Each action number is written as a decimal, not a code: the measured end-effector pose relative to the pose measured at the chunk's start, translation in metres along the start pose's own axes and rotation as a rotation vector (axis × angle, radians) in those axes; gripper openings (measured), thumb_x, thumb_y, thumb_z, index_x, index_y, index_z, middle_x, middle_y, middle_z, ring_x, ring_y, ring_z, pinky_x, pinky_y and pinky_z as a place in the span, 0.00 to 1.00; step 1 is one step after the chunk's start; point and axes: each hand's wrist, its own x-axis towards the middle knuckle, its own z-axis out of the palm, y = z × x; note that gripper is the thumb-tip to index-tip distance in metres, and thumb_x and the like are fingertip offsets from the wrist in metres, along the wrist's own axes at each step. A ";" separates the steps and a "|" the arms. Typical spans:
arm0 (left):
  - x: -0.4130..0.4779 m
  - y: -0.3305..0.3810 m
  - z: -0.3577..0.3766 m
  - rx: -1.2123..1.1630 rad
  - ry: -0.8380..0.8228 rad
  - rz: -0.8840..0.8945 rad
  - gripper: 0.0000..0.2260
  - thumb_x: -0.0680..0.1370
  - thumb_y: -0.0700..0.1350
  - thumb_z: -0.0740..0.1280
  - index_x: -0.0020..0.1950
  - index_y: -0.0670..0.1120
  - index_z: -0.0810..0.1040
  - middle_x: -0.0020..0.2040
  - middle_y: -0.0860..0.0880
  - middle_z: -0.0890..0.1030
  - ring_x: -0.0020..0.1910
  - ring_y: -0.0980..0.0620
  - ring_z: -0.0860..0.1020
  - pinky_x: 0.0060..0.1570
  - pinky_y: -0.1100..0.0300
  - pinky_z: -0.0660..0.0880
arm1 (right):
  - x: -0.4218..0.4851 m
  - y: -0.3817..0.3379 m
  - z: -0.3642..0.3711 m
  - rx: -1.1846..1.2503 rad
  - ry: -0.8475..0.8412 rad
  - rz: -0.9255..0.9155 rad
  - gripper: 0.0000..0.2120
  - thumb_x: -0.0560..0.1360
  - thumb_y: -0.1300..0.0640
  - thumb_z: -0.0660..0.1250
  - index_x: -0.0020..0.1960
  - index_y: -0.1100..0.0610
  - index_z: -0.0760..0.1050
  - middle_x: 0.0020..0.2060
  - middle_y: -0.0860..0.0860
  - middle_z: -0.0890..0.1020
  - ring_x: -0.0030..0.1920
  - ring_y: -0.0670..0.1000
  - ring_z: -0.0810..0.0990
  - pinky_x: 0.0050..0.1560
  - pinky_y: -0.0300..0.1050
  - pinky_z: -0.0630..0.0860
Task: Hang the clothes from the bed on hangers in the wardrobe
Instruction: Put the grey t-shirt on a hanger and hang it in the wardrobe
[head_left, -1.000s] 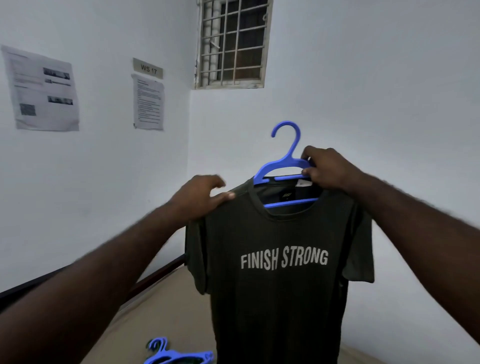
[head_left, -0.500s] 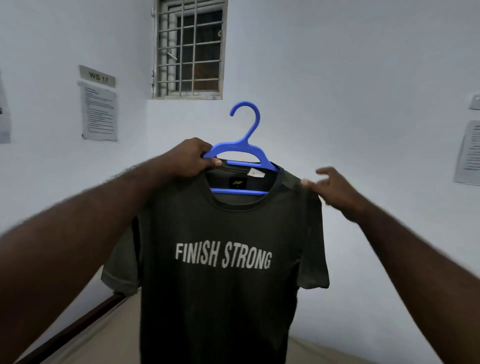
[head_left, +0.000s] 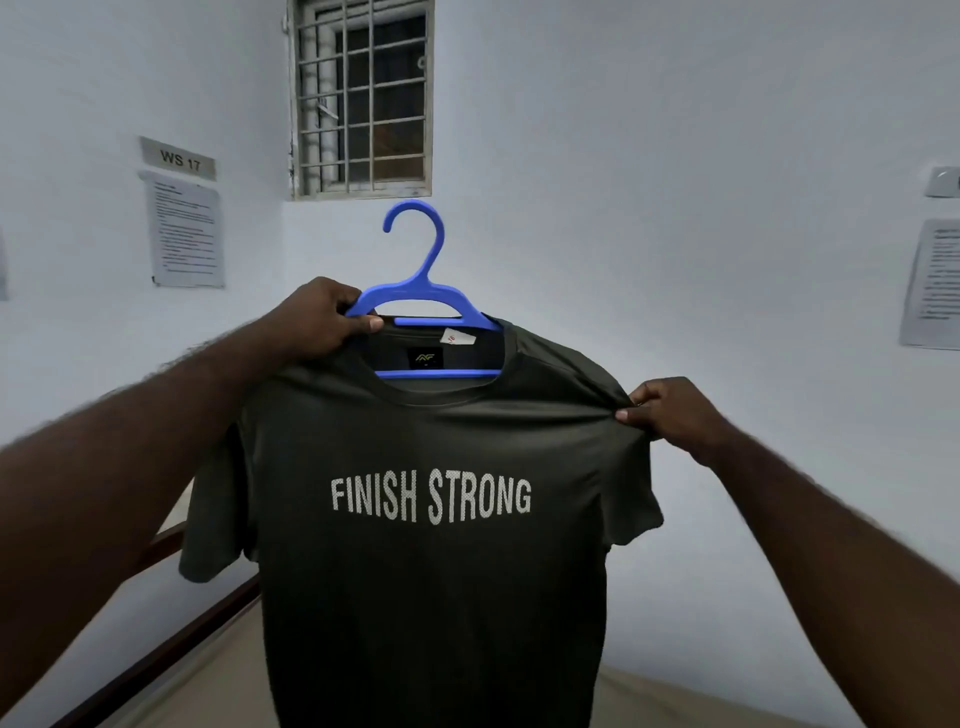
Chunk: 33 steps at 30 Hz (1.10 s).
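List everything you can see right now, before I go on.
T-shirt: one, dark olive with pale FINISH STRONG print, centre, on the hanger.
hanger: one, blue, through the T-shirt's neck, hook free.
window: one, barred, high on the far wall.
sign: one, grey, WS 17, left wall.
paper notices: two plainly, white, one under the sign, one on the right wall.
bed: one, beige, below the T-shirt.
left hand: grips the hanger's end.
right hand: pinches the T-shirt's shoulder.

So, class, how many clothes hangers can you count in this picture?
1: the blue hanger sits in the neck of the dark T-shirt, gripped by the left hand. Others may lie outside the view.
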 end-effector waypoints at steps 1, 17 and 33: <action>-0.001 -0.001 0.000 -0.006 0.012 -0.012 0.06 0.77 0.47 0.70 0.46 0.45 0.81 0.36 0.47 0.79 0.34 0.52 0.73 0.37 0.60 0.69 | 0.001 -0.003 -0.002 -0.010 0.008 -0.014 0.09 0.67 0.63 0.78 0.36 0.60 0.77 0.33 0.55 0.79 0.36 0.52 0.75 0.38 0.46 0.72; -0.016 -0.019 -0.020 0.065 0.088 -0.148 0.11 0.76 0.49 0.71 0.46 0.40 0.81 0.39 0.40 0.79 0.35 0.48 0.72 0.36 0.58 0.66 | -0.012 0.029 0.034 -0.028 -0.364 0.123 0.12 0.71 0.63 0.75 0.49 0.67 0.76 0.43 0.61 0.83 0.42 0.57 0.81 0.43 0.52 0.79; -0.037 -0.032 0.001 0.010 0.091 -0.213 0.09 0.76 0.48 0.72 0.45 0.42 0.82 0.41 0.39 0.81 0.37 0.48 0.75 0.40 0.56 0.71 | 0.000 0.017 0.058 -0.537 -0.039 -0.083 0.18 0.76 0.64 0.64 0.65 0.59 0.74 0.61 0.56 0.79 0.61 0.57 0.76 0.57 0.44 0.69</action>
